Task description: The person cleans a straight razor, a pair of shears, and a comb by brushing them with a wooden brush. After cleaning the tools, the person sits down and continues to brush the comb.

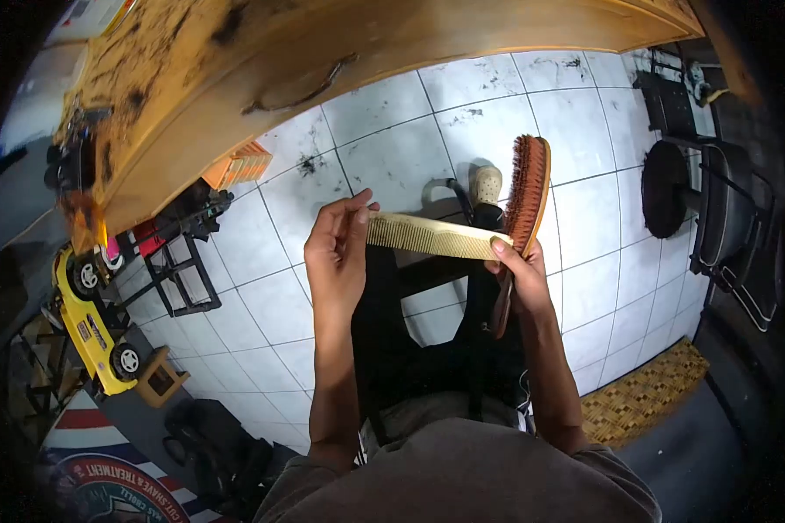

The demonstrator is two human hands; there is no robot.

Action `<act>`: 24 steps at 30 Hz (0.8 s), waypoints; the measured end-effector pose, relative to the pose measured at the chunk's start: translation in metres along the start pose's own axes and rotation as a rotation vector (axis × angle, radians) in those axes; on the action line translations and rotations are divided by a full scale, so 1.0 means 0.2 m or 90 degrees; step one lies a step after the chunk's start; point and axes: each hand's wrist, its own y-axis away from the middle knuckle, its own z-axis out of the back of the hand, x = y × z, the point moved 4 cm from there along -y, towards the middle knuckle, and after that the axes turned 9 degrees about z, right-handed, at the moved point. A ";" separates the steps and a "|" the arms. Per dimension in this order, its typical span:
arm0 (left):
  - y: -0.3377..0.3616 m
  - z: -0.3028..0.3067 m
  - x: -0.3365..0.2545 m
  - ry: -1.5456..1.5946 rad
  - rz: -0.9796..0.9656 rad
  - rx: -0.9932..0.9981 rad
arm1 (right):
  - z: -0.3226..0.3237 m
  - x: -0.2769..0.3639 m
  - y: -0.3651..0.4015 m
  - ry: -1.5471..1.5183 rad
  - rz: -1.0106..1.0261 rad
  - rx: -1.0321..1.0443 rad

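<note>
A pale yellow comb (432, 236) spans the gap between my two hands, teeth facing down in the view. My left hand (338, 248) is closed at its left end, thumb and fingertips pinched there. In my right hand (525, 275), the thumb presses the comb's right end. The same hand grips a wooden brush (529, 187) with reddish-brown bristles, which stands up past the fingers with its bristles toward the left. A dark brown strip, in line with the brush, sticks out below that hand.
Dark hair clippings lie on the white tiled floor (384, 166). A wooden counter (392, 39) runs across the top, with an orange basket (238, 166) below. A black chair (728, 205) is at right, a woven mat (645, 392) lower right, and a yellow toy car (94, 327) at left.
</note>
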 end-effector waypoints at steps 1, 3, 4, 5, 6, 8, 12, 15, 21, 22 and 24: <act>0.03 0.00 0.00 -0.003 0.005 0.000 | 0.02 -0.01 0.02 -0.017 -0.003 -0.002; 0.09 0.03 0.02 0.056 -0.015 -0.001 | 0.03 -0.02 0.06 -0.053 -0.002 0.018; 0.12 0.04 0.02 0.111 -0.028 0.008 | 0.02 -0.02 0.09 -0.062 -0.007 -0.001; 0.16 0.06 0.04 0.215 0.008 0.003 | 0.02 -0.04 0.11 -0.077 -0.001 0.003; 0.20 0.08 0.06 0.216 -0.006 -0.006 | 0.02 -0.05 0.13 -0.090 0.006 0.009; 0.29 0.15 0.16 0.252 -0.031 -0.125 | 0.00 -0.08 0.20 -0.138 0.024 0.034; 0.52 0.10 0.43 0.444 0.072 0.017 | -0.08 -0.13 0.40 -0.082 0.047 -0.047; 0.66 0.03 0.48 0.386 0.078 0.132 | -0.15 -0.23 0.59 -0.084 0.055 -0.054; 0.86 -0.03 0.45 0.464 -0.026 0.234 | -0.22 -0.33 0.87 -0.049 0.046 0.012; 0.88 -0.02 0.44 0.460 0.006 0.237 | -0.22 -0.32 0.90 -0.009 0.043 0.040; 0.88 0.00 0.48 0.468 -0.016 0.229 | -0.20 -0.31 0.93 0.051 0.055 0.094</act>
